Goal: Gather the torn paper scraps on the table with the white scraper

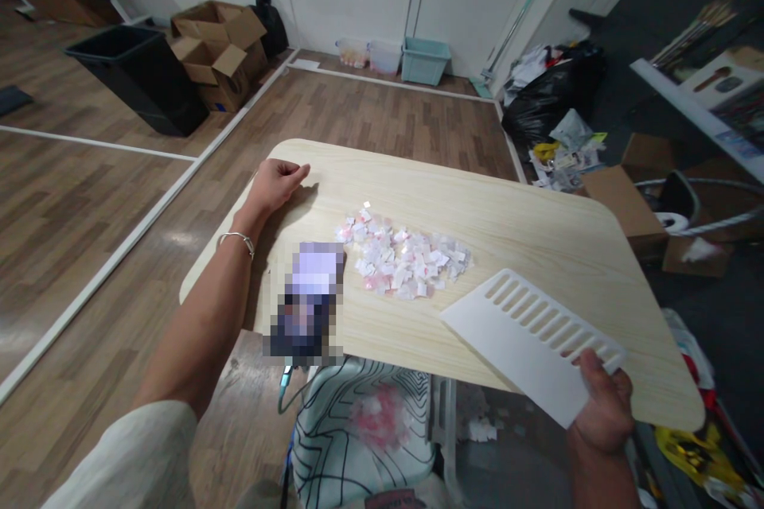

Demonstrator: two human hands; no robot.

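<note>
A light wooden table (pixel 537 207) carries a heap of small white and pink paper scraps (pixel 403 254) near its middle. My right hand (pixel 602 406) is closed on the near edge of a flat white plastic scraper (pixel 525 334) with a row of slots, held over the table's front right part. My left hand (pixel 278 179) rests on the table's far left corner with its fingers curled in and nothing visible in them; a thin bracelet sits on the wrist. A pixelated, blurred-out object (pixel 307 302) lies on the table between my left arm and the scraps.
A bag with black line patterns (pixel 358 429) holding pink and white scraps stands under the table's front edge. On the floor beyond: a black bin (pixel 140 75), open cardboard boxes (pixel 220 48), a teal basket (pixel 423 60), black rubbish bags (pixel 549 99), more boxes at right.
</note>
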